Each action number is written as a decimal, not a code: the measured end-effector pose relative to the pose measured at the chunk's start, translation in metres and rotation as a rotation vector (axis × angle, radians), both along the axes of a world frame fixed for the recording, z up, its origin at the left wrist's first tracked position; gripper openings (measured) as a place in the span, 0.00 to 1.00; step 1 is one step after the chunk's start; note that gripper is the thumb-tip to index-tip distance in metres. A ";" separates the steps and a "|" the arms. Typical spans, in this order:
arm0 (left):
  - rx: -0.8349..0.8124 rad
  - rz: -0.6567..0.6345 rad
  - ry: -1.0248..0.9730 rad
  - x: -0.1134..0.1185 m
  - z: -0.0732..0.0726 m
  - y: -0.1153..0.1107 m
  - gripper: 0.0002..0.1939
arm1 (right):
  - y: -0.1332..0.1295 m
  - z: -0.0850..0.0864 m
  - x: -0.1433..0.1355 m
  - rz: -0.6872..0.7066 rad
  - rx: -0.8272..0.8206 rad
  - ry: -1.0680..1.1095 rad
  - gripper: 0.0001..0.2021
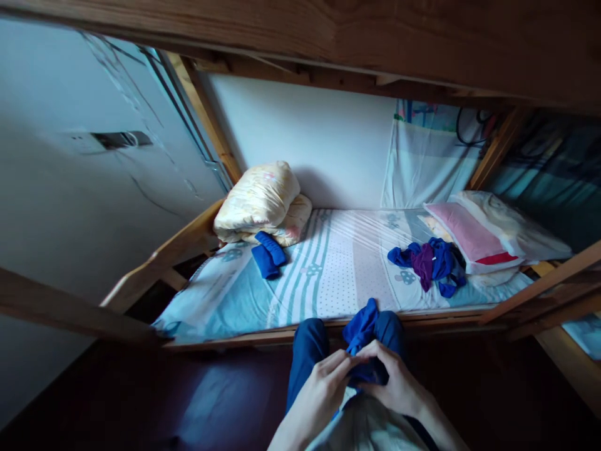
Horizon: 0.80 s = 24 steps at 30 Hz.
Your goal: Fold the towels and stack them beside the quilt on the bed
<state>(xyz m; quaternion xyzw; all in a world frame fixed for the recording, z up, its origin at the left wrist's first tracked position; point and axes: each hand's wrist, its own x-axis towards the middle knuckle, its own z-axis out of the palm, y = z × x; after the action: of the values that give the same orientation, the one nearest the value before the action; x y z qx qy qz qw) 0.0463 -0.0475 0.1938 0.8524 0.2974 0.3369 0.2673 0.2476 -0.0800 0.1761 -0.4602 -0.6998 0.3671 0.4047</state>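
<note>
Two hands: left hand (326, 376) and right hand (392, 376), both over the lap, clock centre for all bearings below, 12 straight ahead.
Grip: both closed, fingers pinching the blue cloth (361, 326).
Blue cloth: bunched between the knees, loose end toward 12.
Knees: dark blue trousers (307, 357), at the bed's near edge.
Bed: lower bunk, sheet (338, 269) with teal stripes, dots, mushroom prints; some wrinkles.
Folded blue cloths (268, 254): on sheet, 10 o'clock, one partly against the other.
Quilt (263, 200): pale yellow, folded thick, near 11, just beyond those cloths.
Clothes heap (434, 263): blue plus purple, between 1 and 2, loose.
Pink pillow (464, 235): just beyond heap, red strip on near end.
Wall (300, 138): plain, pale, 11 to 12; white hanging cloth (422, 166) near 1.
Socket panel (84, 143): side wall, 10, cables about it.
Top: wooden beam (300, 28) across 12.
Floor (225, 394): dark, glossy patch at 9.
Light: dim, bluish.
</note>
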 end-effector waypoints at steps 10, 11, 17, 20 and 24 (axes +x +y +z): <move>0.140 0.411 -0.279 -0.031 0.059 0.014 0.13 | 0.045 -0.063 0.004 0.072 -0.077 -0.085 0.11; 0.144 0.431 -0.291 -0.033 0.064 0.015 0.13 | 0.048 -0.079 0.003 0.108 -0.067 -0.135 0.11; 0.190 0.566 -0.290 -0.048 0.085 0.008 0.15 | 0.055 -0.182 -0.034 0.151 -0.094 -0.559 0.11; 0.205 0.744 -0.313 -0.069 0.084 0.009 0.14 | 0.054 -0.206 -0.046 0.026 -0.178 -0.672 0.08; 0.229 0.975 -0.342 -0.104 0.077 0.021 0.14 | 0.058 -0.198 -0.030 -0.096 -0.218 -0.682 0.08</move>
<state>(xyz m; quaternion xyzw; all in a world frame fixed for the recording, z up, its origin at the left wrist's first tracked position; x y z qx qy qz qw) -0.0574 -0.0269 0.2712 0.5716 0.5729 0.5867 0.0293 0.2178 -0.0225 -0.0217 -0.6288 -0.7291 0.2452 0.1131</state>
